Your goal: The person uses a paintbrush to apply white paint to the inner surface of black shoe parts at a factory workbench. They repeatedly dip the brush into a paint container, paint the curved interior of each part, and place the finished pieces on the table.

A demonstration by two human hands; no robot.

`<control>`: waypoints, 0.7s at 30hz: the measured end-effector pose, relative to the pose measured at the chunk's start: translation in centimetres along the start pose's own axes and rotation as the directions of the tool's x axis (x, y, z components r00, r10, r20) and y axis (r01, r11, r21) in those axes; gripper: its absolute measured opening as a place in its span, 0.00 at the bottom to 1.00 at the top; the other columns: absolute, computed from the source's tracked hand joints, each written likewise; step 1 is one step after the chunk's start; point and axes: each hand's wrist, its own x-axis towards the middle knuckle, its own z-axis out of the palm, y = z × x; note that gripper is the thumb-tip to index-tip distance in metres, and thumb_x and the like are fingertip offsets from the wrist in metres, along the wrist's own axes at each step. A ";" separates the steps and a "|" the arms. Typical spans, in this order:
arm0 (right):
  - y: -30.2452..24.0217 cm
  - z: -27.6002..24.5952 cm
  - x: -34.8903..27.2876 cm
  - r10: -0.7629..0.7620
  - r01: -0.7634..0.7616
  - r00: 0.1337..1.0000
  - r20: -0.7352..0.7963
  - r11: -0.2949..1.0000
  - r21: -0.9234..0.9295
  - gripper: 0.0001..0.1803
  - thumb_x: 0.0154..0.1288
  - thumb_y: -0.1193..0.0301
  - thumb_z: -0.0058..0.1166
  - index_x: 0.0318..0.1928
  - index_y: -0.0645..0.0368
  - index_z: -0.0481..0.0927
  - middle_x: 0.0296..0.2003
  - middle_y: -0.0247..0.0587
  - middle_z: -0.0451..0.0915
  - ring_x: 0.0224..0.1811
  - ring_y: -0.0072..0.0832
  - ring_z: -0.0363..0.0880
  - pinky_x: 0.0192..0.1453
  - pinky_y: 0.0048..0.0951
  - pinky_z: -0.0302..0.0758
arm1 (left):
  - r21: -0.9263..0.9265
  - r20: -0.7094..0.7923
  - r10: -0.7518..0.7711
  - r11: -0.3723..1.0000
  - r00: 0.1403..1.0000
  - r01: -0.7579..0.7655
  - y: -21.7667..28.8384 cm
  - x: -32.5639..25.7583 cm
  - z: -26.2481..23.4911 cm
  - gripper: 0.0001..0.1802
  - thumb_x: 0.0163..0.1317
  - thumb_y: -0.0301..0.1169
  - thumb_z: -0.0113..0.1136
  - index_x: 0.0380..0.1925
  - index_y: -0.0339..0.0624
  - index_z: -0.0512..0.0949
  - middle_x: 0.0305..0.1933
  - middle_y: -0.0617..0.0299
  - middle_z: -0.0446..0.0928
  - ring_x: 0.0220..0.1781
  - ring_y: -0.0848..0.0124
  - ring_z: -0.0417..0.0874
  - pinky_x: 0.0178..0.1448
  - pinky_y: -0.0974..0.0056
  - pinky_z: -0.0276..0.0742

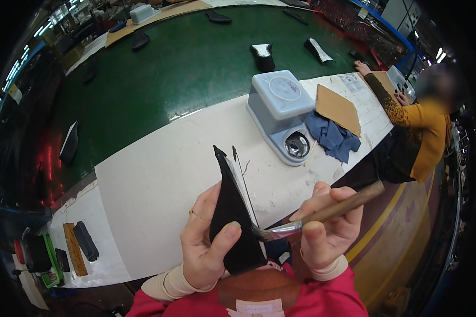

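Note:
My left hand [200, 251] is closed around a black shoe piece [231, 222], tilted upright, with its thumb pressed on the black face. A pale, whitish inner side shows along the piece's right edge. In my right hand [328, 245] is a flat brush with a wooden handle [338, 207], pinched between fingers and thumb. Its dark bristles meet the right edge of the shoe piece near the lower end. Beyond my hands, a pale blue plastic dispenser [281, 100] stands on the white table, with shiny liquid in its round cup [296, 145].
Blue cloth [332, 136] and cardboard [337, 110] lie right of the dispenser. Across the white table [158, 174] runs a green conveyor [169, 74] carrying several black shoe pieces. A co-worker [423, 127] sits at right. A wooden block [75, 248] and green tray [53, 259] are at left.

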 end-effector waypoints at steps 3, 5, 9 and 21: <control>0.2 -0.1 -0.1 -0.028 0.029 1.000 0.008 0.999 -0.035 0.29 0.55 0.79 0.59 0.55 0.66 0.59 0.27 0.46 0.80 0.30 0.22 0.75 0.56 0.33 0.56 | 0.000 -0.010 0.002 1.000 1.000 -0.002 0.0 0.1 0.0 0.29 0.58 0.27 0.55 0.60 0.28 0.63 0.60 0.49 0.66 0.62 0.64 0.65 0.65 0.63 0.56; 0.4 -0.1 -0.1 -0.048 0.049 0.999 0.013 0.998 -0.042 0.29 0.55 0.79 0.59 0.55 0.66 0.60 0.26 0.45 0.80 0.29 0.21 0.74 0.54 0.33 0.54 | -0.006 -0.031 -0.002 1.000 1.000 0.002 -0.1 0.1 0.1 0.29 0.58 0.27 0.55 0.60 0.28 0.63 0.60 0.49 0.66 0.62 0.64 0.65 0.65 0.63 0.56; 0.4 -0.3 -0.1 -0.075 0.078 0.997 0.035 0.995 -0.064 0.29 0.54 0.79 0.59 0.55 0.64 0.61 0.27 0.45 0.81 0.30 0.21 0.71 0.51 0.33 0.55 | -0.017 -0.060 -0.013 1.000 0.998 0.012 -0.1 0.2 0.2 0.29 0.58 0.27 0.54 0.60 0.28 0.63 0.60 0.49 0.66 0.62 0.64 0.65 0.66 0.63 0.55; -0.1 -0.6 -0.6 0.116 -0.111 0.989 -0.090 0.992 0.062 0.29 0.55 0.77 0.58 0.55 0.63 0.60 0.27 0.43 0.80 0.26 0.18 0.69 0.46 0.28 0.61 | -0.034 -0.114 -0.021 0.999 0.993 0.017 -0.5 0.8 -0.2 0.30 0.59 0.24 0.52 0.62 0.27 0.60 0.62 0.50 0.64 0.63 0.66 0.64 0.67 0.66 0.54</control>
